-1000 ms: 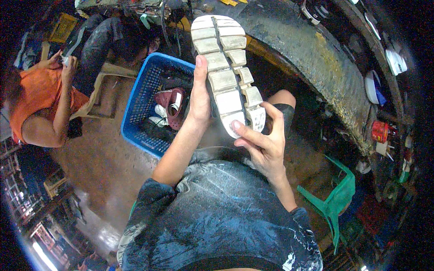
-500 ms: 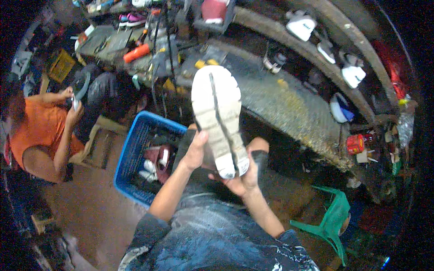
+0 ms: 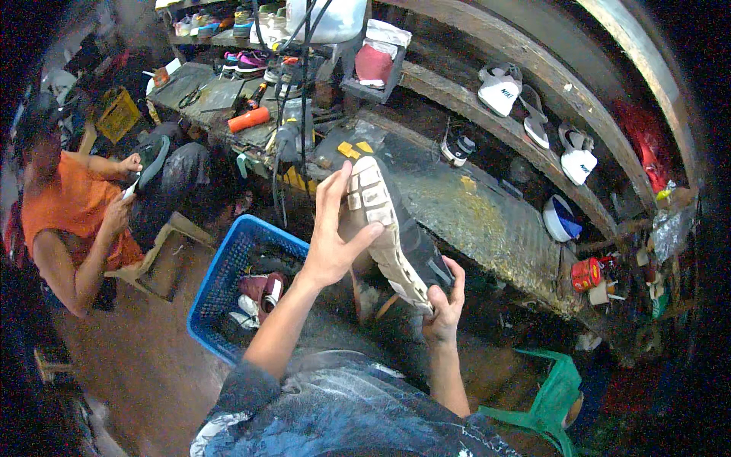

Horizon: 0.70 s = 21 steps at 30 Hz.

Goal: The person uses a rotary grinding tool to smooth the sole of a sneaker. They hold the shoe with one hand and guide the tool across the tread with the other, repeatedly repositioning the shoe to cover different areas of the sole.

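A dark shoe (image 3: 417, 242) with a thick, segmented off-white sole is held up before me, tilted on its side with its sole toward the left. My left hand (image 3: 331, 240) is at the toe end, its thumb against the sole's edge and its fingers reaching up behind the front. My right hand (image 3: 445, 311) grips the heel end, thumb on the sole and fingers around the upper. Left of my lap stands a blue plastic basket (image 3: 204, 293) with a maroon shoe (image 3: 263, 292) and other footwear in it.
A worn workbench (image 3: 487, 221) runs across in front, bearing an orange cylinder (image 3: 249, 119) and yellow pieces. White shoes (image 3: 500, 91) sit on the shelf behind. A green plastic stool (image 3: 552, 396) stands at right. At left a seated person in orange (image 3: 76, 213) handles a shoe sole (image 3: 154, 164).
The shoe has turned from sole facing me to lying on its side, showing its dark upper. My left hand moved up toward the toe; my right hand shifted right along the heel.
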{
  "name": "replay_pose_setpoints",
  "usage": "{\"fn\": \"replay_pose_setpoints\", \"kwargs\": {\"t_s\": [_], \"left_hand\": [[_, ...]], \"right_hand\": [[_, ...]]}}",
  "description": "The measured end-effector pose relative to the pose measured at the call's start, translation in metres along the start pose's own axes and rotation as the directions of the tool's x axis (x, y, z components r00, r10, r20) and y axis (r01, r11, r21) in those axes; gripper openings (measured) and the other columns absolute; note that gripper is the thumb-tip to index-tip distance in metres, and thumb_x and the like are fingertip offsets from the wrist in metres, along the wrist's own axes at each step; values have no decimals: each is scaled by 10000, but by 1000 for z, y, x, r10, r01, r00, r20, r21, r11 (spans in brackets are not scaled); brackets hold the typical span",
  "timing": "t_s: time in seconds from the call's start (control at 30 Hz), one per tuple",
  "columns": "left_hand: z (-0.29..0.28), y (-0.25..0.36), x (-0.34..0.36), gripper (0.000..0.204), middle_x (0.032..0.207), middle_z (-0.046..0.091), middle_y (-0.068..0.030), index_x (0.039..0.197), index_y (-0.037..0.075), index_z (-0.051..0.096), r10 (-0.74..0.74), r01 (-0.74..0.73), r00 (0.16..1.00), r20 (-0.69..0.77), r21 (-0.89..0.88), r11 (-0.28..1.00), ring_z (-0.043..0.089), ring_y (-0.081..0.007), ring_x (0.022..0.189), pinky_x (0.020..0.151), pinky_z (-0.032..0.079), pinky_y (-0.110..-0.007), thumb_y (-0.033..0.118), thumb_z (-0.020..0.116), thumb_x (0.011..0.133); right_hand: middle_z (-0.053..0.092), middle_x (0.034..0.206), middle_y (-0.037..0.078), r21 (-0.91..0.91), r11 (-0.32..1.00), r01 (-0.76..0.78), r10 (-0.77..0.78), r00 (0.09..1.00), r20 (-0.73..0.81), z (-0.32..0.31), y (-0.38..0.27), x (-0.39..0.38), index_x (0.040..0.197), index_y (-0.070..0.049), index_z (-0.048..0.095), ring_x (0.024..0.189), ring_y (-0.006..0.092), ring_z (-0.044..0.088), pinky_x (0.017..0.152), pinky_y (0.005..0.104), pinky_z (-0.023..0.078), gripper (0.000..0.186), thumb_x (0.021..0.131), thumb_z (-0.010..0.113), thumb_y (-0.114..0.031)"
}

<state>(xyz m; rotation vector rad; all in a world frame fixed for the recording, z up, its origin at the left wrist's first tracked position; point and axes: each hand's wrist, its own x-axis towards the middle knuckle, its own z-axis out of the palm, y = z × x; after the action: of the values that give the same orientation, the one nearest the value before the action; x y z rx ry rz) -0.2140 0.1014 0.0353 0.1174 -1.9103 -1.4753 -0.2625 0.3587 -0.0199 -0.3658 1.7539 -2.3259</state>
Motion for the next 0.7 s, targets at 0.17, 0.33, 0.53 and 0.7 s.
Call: {"fn": "replay_pose_setpoints", "kwargs": {"t_s": [0.17, 0.33, 0.53, 0.7], "left_hand": [[-8, -6, -3, 1053, 1608, 379, -159, 1717, 71, 344, 33, -32, 997, 70, -9, 999, 426, -330, 1514, 1272, 367, -460, 262, 914, 853], [-10, -27, -1, 982, 1729, 369, -171, 1744, 85, 285, -59, 89, 986, 156, -189, 978, 381, -329, 1593, 1316, 295, -474, 236, 844, 951], [-20, -83, -32, 764, 1670, 498, -204, 1679, 45, 416, -390, 408, 913, 123, -198, 892, 505, -346, 1518, 1245, 411, -471, 300, 756, 1044], [-44, -120, -117, 702, 1691, 467, -203, 1593, 108, 564, -402, 263, 886, 232, 465, 846, 438, -452, 1551, 1282, 354, -525, 475, 718, 1015]], "right_hand": [[653, 1356, 115, -157, 984, 81, -80, 997, 13, -13, -14, -3, 1459, -57, 597, 1259, 255, 622, 1145, 407, 459, 764, 800, 880, -318], [660, 1405, 171, -449, 742, 497, -491, 860, 140, -20, -32, 25, 1286, -78, 655, 1301, 320, 635, 1129, 454, 494, 600, 755, 935, -89], [650, 1370, 195, -706, 330, 626, -601, 716, 354, -30, -35, 123, 1239, -82, 681, 1270, 398, 647, 1065, 486, 537, 568, 755, 974, -127], [588, 1395, 218, -794, 177, 582, -428, 772, 471, -30, 8, 183, 1275, -97, 648, 1260, 451, 624, 1022, 519, 559, 539, 828, 933, -194]]}}
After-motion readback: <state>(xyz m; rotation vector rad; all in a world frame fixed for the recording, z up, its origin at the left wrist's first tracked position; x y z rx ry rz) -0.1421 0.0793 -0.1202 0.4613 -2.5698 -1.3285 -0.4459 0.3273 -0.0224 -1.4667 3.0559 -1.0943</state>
